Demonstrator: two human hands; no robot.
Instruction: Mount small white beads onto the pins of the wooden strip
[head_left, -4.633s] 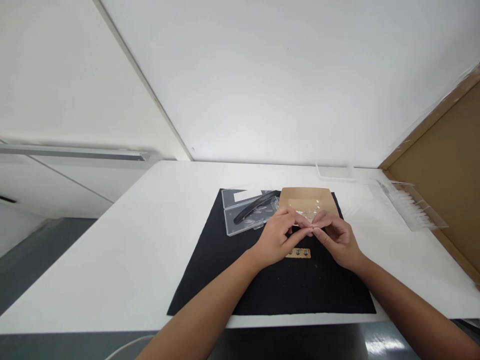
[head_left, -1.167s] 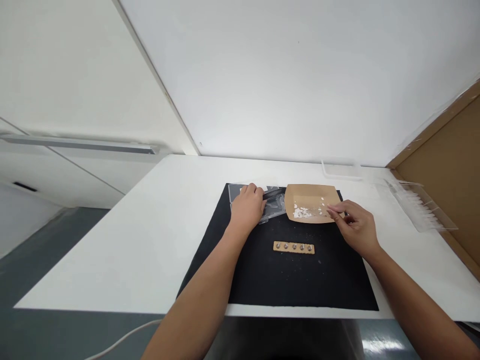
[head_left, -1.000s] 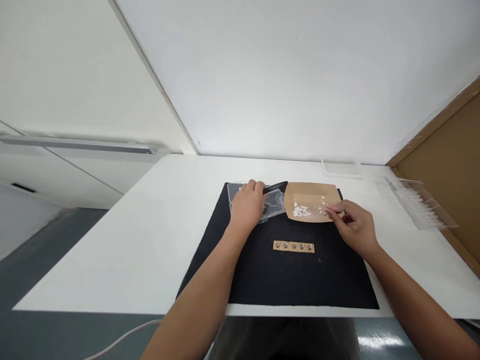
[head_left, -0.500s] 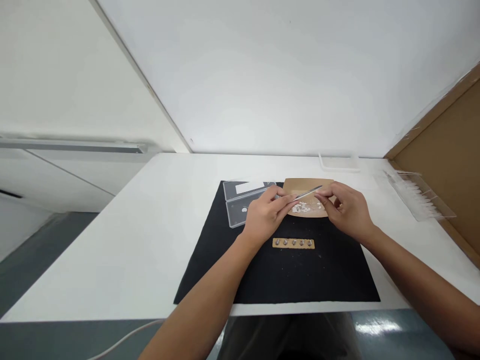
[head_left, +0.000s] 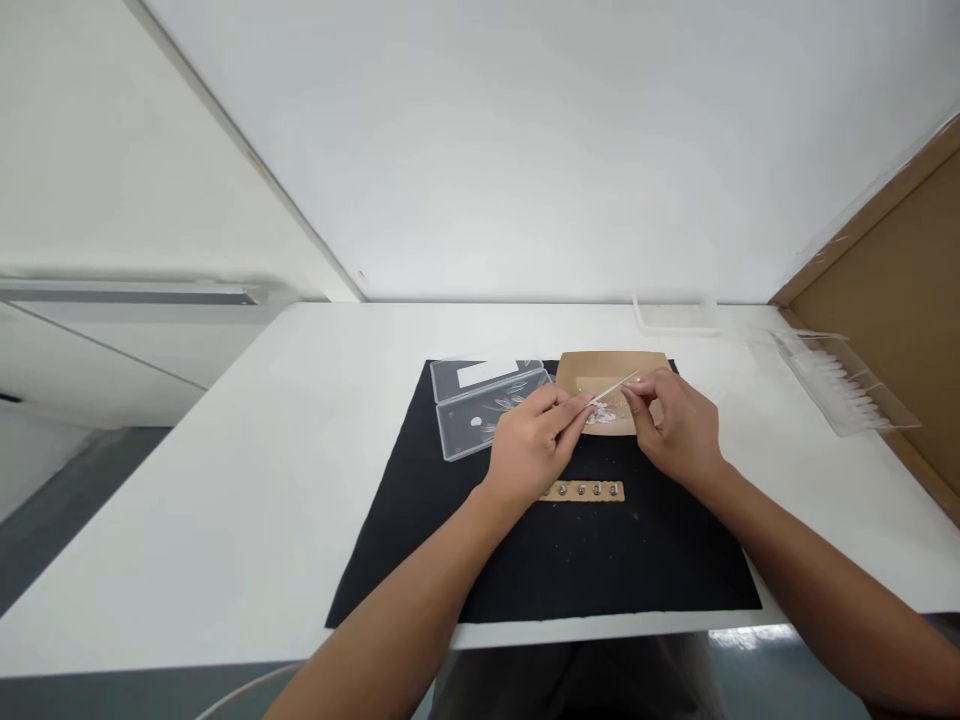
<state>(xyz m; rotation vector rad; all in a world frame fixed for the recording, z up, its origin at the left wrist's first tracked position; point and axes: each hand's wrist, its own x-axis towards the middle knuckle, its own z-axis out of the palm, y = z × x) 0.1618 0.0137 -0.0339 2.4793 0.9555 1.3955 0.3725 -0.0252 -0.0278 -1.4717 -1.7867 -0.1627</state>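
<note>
A white table [head_left: 262, 480] bears a black mat [head_left: 637, 570], on which lie an open clear box [head_left: 454, 432] and, beside it, a brown paper tray [head_left: 615, 364]. The left hand [head_left: 534, 440] and right hand [head_left: 675, 420] meet closely over the tray's front. Nearer the person, a strip [head_left: 589, 498] of metal knobs is partly covered. The left fingers clamp a thin file [head_left: 616, 385], slanting above the tray; the right fingertips are together beside it, perhaps around something too small to make out. White bits [head_left: 598, 412] lie in the tray.

soft light — glare on floor [head_left: 780, 680]
</note>
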